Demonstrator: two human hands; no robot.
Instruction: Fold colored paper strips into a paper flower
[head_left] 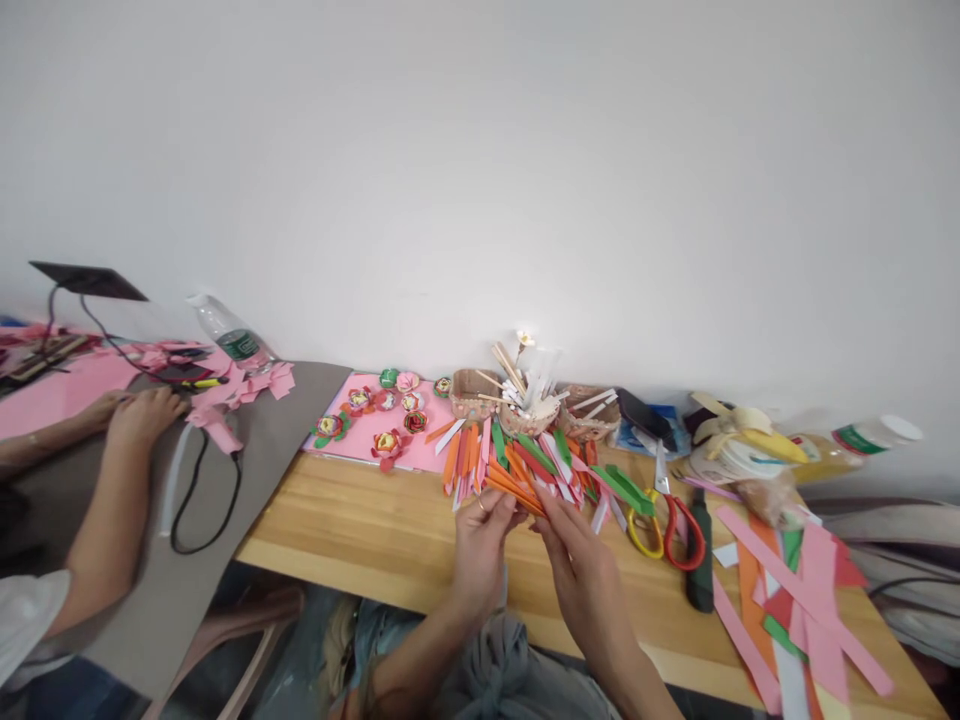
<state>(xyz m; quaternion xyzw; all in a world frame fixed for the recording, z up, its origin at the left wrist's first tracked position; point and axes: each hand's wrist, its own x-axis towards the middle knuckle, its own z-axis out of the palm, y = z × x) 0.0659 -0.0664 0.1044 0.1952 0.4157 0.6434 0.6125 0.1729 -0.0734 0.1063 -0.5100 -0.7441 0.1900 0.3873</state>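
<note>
Between my two hands is a small bundle of orange paper strips (514, 487), held just above the table edge. My left hand (482, 545) pinches its near left part, thumb uppermost, with a ring on one finger. The right end lies in the fingers of my right hand (581, 555). Right behind the bundle lies a fanned pile of folded paper strips (469, 455) in orange, pink, white and green. Scissors with one yellow and one red handle (684, 535) rest to the right of my right hand. The exact finger contact under the strips is hidden.
Small paper flowers (388, 443) sit on a pink sheet (352, 400). Baskets (474, 393) with sticks stand by the wall. Rightward are a black bottle-like object (700, 550), loose paper strips (817, 590) and a banana peel (739, 430). At left, another person's hands (146, 415) rest at a grey mat (259, 500).
</note>
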